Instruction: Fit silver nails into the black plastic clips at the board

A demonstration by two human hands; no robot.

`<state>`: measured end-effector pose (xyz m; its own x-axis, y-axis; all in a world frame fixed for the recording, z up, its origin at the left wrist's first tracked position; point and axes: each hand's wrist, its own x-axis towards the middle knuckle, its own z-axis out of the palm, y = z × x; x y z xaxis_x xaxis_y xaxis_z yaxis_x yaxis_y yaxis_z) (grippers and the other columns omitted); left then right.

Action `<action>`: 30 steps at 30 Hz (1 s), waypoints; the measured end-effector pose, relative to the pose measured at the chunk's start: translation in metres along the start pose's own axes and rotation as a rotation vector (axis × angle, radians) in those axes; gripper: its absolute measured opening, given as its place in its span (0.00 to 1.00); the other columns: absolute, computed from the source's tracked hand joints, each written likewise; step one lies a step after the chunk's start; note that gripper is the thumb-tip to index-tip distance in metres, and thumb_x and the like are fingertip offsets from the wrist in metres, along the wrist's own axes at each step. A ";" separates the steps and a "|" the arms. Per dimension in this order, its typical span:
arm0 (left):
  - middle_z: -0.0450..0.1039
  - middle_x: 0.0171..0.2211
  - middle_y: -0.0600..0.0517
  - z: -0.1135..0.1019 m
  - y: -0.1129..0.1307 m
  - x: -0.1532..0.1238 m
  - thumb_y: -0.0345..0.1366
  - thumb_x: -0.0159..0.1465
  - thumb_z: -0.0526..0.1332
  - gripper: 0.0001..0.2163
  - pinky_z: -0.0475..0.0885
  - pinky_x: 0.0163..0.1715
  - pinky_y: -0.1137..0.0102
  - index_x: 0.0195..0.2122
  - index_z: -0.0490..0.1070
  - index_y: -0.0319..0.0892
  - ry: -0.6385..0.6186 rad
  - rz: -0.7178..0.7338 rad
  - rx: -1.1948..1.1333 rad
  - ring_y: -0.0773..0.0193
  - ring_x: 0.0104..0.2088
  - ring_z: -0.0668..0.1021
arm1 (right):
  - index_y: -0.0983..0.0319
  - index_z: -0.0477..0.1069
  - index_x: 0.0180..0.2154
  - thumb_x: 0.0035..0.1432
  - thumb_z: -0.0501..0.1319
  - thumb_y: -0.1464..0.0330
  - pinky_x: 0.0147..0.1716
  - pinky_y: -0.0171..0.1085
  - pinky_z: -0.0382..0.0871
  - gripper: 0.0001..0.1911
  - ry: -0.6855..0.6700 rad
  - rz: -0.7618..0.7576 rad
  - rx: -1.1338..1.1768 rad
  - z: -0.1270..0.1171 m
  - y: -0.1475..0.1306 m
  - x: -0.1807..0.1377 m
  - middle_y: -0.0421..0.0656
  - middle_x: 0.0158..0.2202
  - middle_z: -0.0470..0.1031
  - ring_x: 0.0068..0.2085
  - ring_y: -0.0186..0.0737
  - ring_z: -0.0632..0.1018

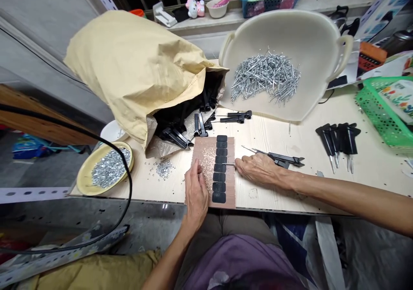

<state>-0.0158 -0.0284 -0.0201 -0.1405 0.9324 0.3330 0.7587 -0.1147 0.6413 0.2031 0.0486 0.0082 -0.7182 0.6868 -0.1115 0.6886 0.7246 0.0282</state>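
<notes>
A ridged brown board (206, 152) lies at the table's front edge. A column of several black plastic pieces (220, 168) sits in it, with tiny silver washers scattered on its left half. My left hand (195, 192) rests on the board's left part, fingers curled together near the washers. My right hand (256, 168) pinches a thin metal pin (228, 164) whose tip points at one of the black pieces; it also grips several black parts with pins (284, 158) that stick out to the right.
A tan sack (129, 66) spilling black plastic parts lies at the back left. A cream basin (309, 40) holds a heap of long nails (266, 75). A yellow plate of washers (108, 169) sits front left. Assembled black pieces (338, 141) and a green basket (383, 109) lie right.
</notes>
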 end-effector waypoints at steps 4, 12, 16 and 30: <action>0.66 0.50 0.40 0.000 0.000 0.000 0.32 0.69 0.46 0.21 0.67 0.50 0.59 0.63 0.52 0.42 -0.005 0.002 0.020 0.58 0.49 0.70 | 0.66 0.64 0.37 0.68 0.39 0.67 0.21 0.34 0.53 0.17 0.002 0.050 0.014 -0.005 0.004 0.010 0.46 0.28 0.74 0.22 0.34 0.69; 0.66 0.51 0.40 -0.001 0.002 -0.001 0.30 0.68 0.47 0.21 0.68 0.50 0.58 0.63 0.53 0.42 -0.014 0.011 0.049 0.56 0.52 0.69 | 0.64 0.67 0.37 0.63 0.46 0.75 0.20 0.35 0.51 0.12 -0.073 -0.062 -0.008 -0.011 -0.030 -0.006 0.47 0.27 0.74 0.25 0.40 0.74; 0.66 0.52 0.41 -0.001 0.002 0.000 0.29 0.68 0.47 0.22 0.68 0.51 0.58 0.63 0.53 0.43 -0.004 0.030 0.059 0.57 0.54 0.69 | 0.64 0.68 0.37 0.66 0.45 0.70 0.20 0.35 0.49 0.14 -0.091 0.211 0.008 -0.005 -0.018 -0.015 0.46 0.28 0.75 0.22 0.38 0.72; 0.66 0.52 0.43 -0.027 -0.003 -0.004 0.31 0.66 0.52 0.21 0.69 0.50 0.60 0.60 0.56 0.45 0.042 -0.027 -0.007 0.58 0.52 0.70 | 0.63 0.70 0.39 0.65 0.49 0.69 0.35 0.40 0.51 0.12 0.262 0.122 -0.105 -0.010 0.060 0.129 0.47 0.37 0.72 0.40 0.44 0.65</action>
<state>-0.0345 -0.0406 -0.0047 -0.1876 0.9198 0.3446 0.7502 -0.0923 0.6548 0.1507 0.1810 0.0050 -0.6413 0.7507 0.1587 0.7673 0.6280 0.1300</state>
